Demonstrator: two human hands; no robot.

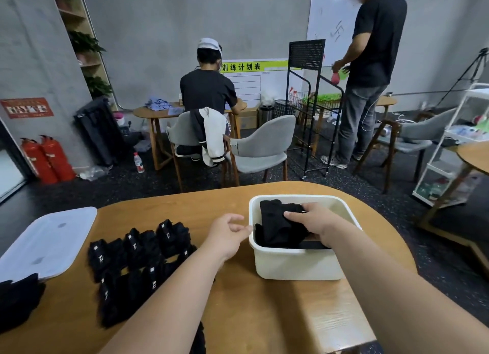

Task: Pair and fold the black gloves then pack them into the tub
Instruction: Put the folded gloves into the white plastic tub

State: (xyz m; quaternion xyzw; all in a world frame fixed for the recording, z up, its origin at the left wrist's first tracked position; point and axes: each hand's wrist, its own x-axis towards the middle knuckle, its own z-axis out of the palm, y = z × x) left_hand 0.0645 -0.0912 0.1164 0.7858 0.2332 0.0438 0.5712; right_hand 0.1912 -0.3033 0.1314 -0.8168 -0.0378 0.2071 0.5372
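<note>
Head view, bundle: folded black glove bundle (277, 225) lies inside the tub, left of centre, on top of more black fabric.
Right hand: right hand (315, 220) reaches in over the tub's near right rim. The thumb lies across the bundle's top and the fingers curl over its far right edge, so the bundle is gripped between thumb and fingers.
Tub: white tub (296, 263), open top, stands on the right half of the table (264, 314), near its far edge.
Left hand: left hand (227, 234) is just outside the tub's left rim, fingers loosely curled, holding nothing. Fingertips are at the rim; cannot tell if they touch it.
Loose gloves: black gloves (137, 250) lie in two rows left of the tub, white labels up. The left forearm crosses over the near row.
Lid: white lid (50, 242) lies flat at the table's far left corner.
Dark pile: black fabric (18, 300) at the left edge, touching the lid's near corner.
Background: seated person (209, 89) at another table, standing person (370, 62) beside a black wire rack (307, 62).
</note>
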